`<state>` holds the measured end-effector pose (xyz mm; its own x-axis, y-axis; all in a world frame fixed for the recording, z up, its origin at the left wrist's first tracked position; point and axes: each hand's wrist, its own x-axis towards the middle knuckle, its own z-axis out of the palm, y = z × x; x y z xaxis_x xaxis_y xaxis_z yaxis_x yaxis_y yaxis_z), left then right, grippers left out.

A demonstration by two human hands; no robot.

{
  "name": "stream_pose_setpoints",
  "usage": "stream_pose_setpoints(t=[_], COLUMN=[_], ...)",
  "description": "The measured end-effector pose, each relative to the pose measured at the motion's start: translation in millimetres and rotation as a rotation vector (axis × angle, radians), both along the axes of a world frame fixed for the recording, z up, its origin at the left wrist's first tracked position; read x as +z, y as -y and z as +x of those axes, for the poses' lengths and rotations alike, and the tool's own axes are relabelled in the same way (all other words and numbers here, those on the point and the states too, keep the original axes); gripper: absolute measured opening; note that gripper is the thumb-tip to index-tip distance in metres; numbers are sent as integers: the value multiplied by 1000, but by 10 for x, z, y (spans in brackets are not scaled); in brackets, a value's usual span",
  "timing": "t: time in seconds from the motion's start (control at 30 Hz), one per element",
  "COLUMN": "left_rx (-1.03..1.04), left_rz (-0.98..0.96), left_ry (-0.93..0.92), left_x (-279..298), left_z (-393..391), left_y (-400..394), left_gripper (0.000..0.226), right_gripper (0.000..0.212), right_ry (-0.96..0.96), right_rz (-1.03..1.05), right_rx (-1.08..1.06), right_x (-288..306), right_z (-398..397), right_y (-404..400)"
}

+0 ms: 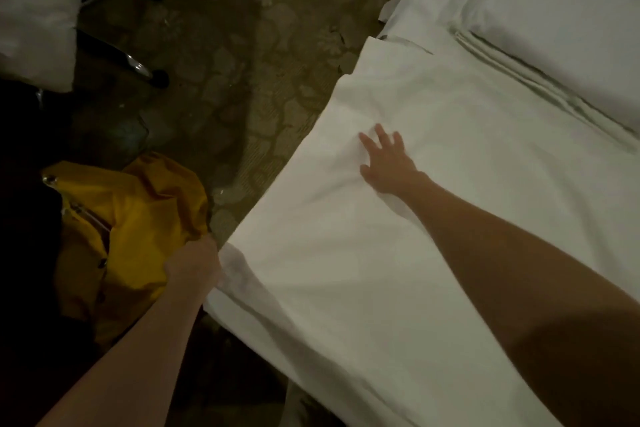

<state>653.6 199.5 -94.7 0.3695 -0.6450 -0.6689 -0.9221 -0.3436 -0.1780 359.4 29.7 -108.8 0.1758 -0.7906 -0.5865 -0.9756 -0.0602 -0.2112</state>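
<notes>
While our right hand (pixel 386 163) lies flat on the white sheet (pixel 381 270), we see the cloth as smooth, matte woven cotton, drawn into fine creases that fan out from under the palm. Its grip is spread: four fingers are straight and parted, the thumb is held out to the side, and nothing is pinched. The bare forearm runs from the lower right corner straight up to the wrist, with the elbow nearly locked.

Our left hand (pixel 194 265) is a fist at the sheet's near corner, at the bed's left edge, with the back of the hand turned toward us. Its grip is closed on the bunched corner of the sheet. The fingertips are tucked under the cloth, so we cannot tell exactly how they lie. That forearm comes up from the bottom left at a slant.

The sheet covers the bed (pixel 311 340) from the lower middle to the upper right and hangs over the side in a soft fold. Farther up it meets a layered hem (pixel 540 80) of several thin, flat bands. Beyond that lies a plump white pillow (pixel 561 3).

Just beside the left hand a yellow bag (pixel 138 218) of slick, crumpled fabric slumps on the floor, with a metal eyelet at its far left corner. The carpet (pixel 242 45) is a dim olive with a mottled, pebble-like pattern. At the upper left, curved chrome chair legs (pixel 114 55) with black tips stand under another white cushion (pixel 34 10).
</notes>
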Motion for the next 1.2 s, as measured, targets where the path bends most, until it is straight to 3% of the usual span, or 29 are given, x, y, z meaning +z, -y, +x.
stream_pose_setpoints(t=[0.2, 0.33, 0.43, 0.6, 0.73, 1.07, 1.2], left_rx=[-302, -333, -368, -489, -595, -819, -899], left_rz=[-203, -240, -284, -322, -389, -675, -732], left_ry=[-211, -340, -389, -398, -452, -676, -714], left_x=[284, 599, 995, 1808, 2543, 4643, 5110], left_z=[-661, -1389, -1846, -2290, -2453, -2954, -3272], left_y=[222, 332, 444, 650, 648, 432, 87], left_gripper=[28, 24, 23, 21, 20, 18, 21], right_gripper=[64, 52, 37, 34, 34, 38, 37], right_ry=[-68, -62, -11, 126, 70, -138, -149], right_rz=[-36, 18, -58, -363, -438, -335, -399], right_rx=[-8, 58, 15, -145, -264, -541, -624], right_x=[62, 344, 931, 2359, 3196, 4110, 4431], right_z=[-23, -271, -424, -742, -1085, -1418, -1577], right_y=[-855, -1299, -1201, -692, -954, -2661, -3096])
